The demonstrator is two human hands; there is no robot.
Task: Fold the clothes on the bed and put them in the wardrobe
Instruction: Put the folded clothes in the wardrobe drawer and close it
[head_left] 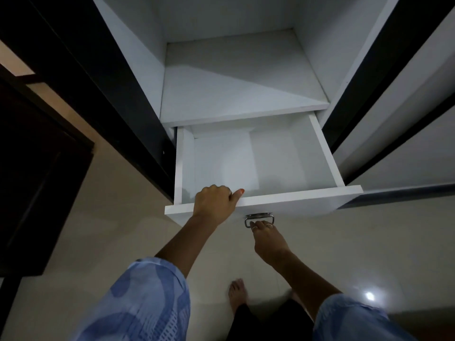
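Sleeves: nearest the lens, two blue patterned sleeves (145,301) are seen below the drawer, one on each forearm.
Left hand: the left hand (216,204) is laid over the left part of the drawer's front panel, fingers curled over its top edge, thumb stretched along it; the panel is gripped.
Drawer: the white drawer (330,153) is pulled well out beneath the shelf; nothing is seen on its floor.
Handle: a metal ring handle (259,220) hangs from the middle of the drawer front, just right of the left hand.
Right hand: the right hand (268,241) is brought up under the drawer front, fingertips hooked on the handle.
Shelf: a bare white shelf (241,94) sits directly above the drawer, inside the wardrobe (128,60).
Foot: a bare foot (237,295) is planted on the tiled floor below the drawer.
Clothes: none are in view; the bed is out of sight too.
Handling: the drawer is judged rigid and light while unloaded, best steered by the handle with the front panel steadied; the clothes are expected to be soft and limp, best carried supported from underneath.
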